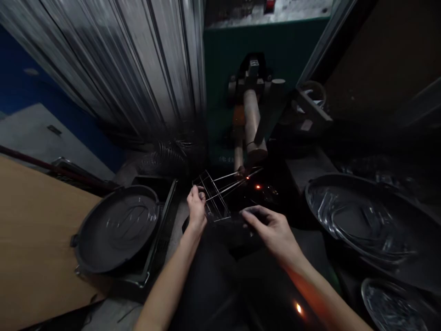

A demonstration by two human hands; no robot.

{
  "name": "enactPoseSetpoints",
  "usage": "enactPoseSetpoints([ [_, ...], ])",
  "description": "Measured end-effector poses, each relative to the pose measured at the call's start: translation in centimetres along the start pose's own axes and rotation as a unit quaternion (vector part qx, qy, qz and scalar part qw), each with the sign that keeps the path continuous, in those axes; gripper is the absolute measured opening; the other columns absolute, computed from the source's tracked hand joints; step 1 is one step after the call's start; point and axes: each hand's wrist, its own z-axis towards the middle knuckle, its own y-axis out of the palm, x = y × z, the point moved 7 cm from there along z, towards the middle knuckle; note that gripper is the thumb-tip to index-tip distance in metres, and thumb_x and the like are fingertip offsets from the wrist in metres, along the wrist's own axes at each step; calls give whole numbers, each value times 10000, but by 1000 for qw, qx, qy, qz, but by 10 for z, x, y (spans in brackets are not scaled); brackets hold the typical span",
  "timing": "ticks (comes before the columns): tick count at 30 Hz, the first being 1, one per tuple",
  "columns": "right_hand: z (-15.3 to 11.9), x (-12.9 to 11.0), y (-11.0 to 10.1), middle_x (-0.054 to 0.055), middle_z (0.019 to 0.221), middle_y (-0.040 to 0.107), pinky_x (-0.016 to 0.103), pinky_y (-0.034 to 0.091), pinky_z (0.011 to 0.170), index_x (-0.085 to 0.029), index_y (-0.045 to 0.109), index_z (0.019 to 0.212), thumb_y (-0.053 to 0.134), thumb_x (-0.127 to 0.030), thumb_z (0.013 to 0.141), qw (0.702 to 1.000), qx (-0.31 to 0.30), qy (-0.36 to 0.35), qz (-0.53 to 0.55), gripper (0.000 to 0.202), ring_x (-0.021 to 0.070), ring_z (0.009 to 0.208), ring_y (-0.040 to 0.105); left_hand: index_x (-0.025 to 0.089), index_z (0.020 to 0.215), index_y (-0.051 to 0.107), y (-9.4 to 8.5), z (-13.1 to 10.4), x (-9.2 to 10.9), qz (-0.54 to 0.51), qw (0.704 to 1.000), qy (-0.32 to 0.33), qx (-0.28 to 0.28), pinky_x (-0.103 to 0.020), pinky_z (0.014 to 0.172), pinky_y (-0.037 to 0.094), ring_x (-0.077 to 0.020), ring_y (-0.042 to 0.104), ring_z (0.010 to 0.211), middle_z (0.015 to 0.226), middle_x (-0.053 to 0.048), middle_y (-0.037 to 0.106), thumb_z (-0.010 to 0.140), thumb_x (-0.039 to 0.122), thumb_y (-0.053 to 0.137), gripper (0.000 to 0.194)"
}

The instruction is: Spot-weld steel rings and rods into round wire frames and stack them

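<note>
A small frame of thin metal wires [217,193] is tilted in front of the machine, its long wires reaching to the lower metal tip [241,171]. My left hand [197,209] is closed on the left side of this wire frame. Glowing orange sparks [258,187] show just right of the tip. To the right of the frame is my right hand [274,230], thumb and fingers pinched together near the frame's lower corner. Whatever those fingers hold, if anything, is too dark to see. Another bright spark [298,308] glows beside my right forearm.
A green machine [220,59] with a thick metal cylinder [252,115] stands ahead. On the left, a round dark pan [103,230] holds a few wire pieces. At the right, a larger pan [351,257] and a smaller bowl [367,294] contain metal wire parts.
</note>
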Motion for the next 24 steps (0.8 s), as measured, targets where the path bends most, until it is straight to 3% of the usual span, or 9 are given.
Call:
enactPoseSetpoints([
  [5, 12, -42, 7, 25, 878, 691, 317, 451, 838, -264, 742, 817, 702, -277, 702, 976, 0, -152, -155, 122, 215, 861, 615, 176, 672, 533, -25, -41, -19, 91, 992, 80, -31, -187, 435, 273, -71, 324, 419, 490, 50, 364, 848, 507, 468, 380],
  [9, 52, -20, 2, 21, 743, 685, 277, 458, 696, -227, 727, 739, 686, -318, 711, 984, -27, -58, -169, 103, 196, 744, 608, 192, 675, 648, -19, -81, -39, 216, 926, 177, -254, -296, 710, 447, -145, 524, 583, 571, -30, 554, 799, 448, 571, 294],
  [11, 59, 3, -1, 9, 634, 651, 239, 418, 560, -196, 714, 726, 654, -368, 734, 988, -56, 3, -146, 182, 156, 596, 565, 214, 745, 691, -17, -94, -45, 248, 871, 215, -364, -401, 922, 406, -212, 598, 799, 741, -73, 651, 724, 474, 649, 265],
  [12, 57, 15, -3, 2, 607, 639, 228, 398, 525, -189, 710, 727, 641, -383, 739, 989, -65, 16, -133, 206, 143, 556, 544, 220, 807, 701, -21, -93, -45, 252, 866, 223, -371, -440, 989, 361, -244, 595, 920, 857, -91, 669, 689, 514, 669, 319],
  [15, 39, 45, -7, -3, 670, 671, 237, 426, 574, -208, 716, 757, 621, -378, 748, 989, -77, -6, -126, 195, 156, 613, 581, 201, 984, 660, -52, -59, -34, 182, 952, 161, -185, -430, 1015, 362, -259, 537, 1114, 1110, -121, 616, 709, 613, 604, 499],
  [17, 20, 62, -6, -3, 757, 700, 279, 460, 675, -242, 724, 789, 614, -359, 757, 988, -64, -34, -136, 164, 189, 703, 619, 168, 1007, 629, -67, -40, -38, 86, 993, 19, -73, -357, 913, 450, -214, 591, 1024, 1070, -124, 624, 785, 589, 534, 485],
  [20, -13, 79, -3, -1, 823, 712, 332, 467, 779, -279, 726, 820, 593, -325, 777, 986, -28, -69, -150, 148, 216, 774, 643, 125, 948, 626, -49, -40, -45, -4, 978, -192, -86, -254, 695, 502, -150, 635, 774, 894, -105, 662, 850, 482, 510, 388],
  [22, -29, 83, -3, 8, 870, 714, 328, 470, 802, -285, 728, 867, 566, -306, 795, 982, -41, -92, -162, 178, 210, 806, 649, 118, 899, 626, -38, -46, -36, -17, 969, -234, -75, -195, 571, 473, -106, 599, 625, 746, -60, 648, 873, 363, 506, 275],
  [24, -39, 87, -24, 16, 938, 708, 313, 466, 821, -284, 717, 944, 546, -306, 811, 977, -42, -102, -181, 217, 196, 852, 648, 131, 842, 613, -31, -44, -24, -22, 975, -218, -39, -151, 497, 429, -66, 527, 506, 589, 4, 573, 876, 275, 491, 191],
])
